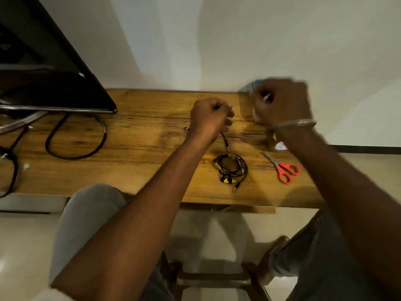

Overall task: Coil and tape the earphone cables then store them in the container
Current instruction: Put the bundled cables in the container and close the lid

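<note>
One wooden table (141, 135) spans the middle of the frame, with a dark monitor (43, 72) at upper left. At centre the left hand (209, 118) has its grip curled round a black earphone cable (225, 142), while the blurred right hand (282, 101), upper right, covers a clear container (247, 89), its grip impossible to tell. Lower centre lies a taped earphone coil (231, 168), with red-handled scissors (282, 168) to its right.

**Work surface.** A wooden table (141, 135) is set against a pale wall (217, 40). A dark screen (43, 72) is placed at the far left, and a thick black cable (105, 130) is looped beside it.
</note>
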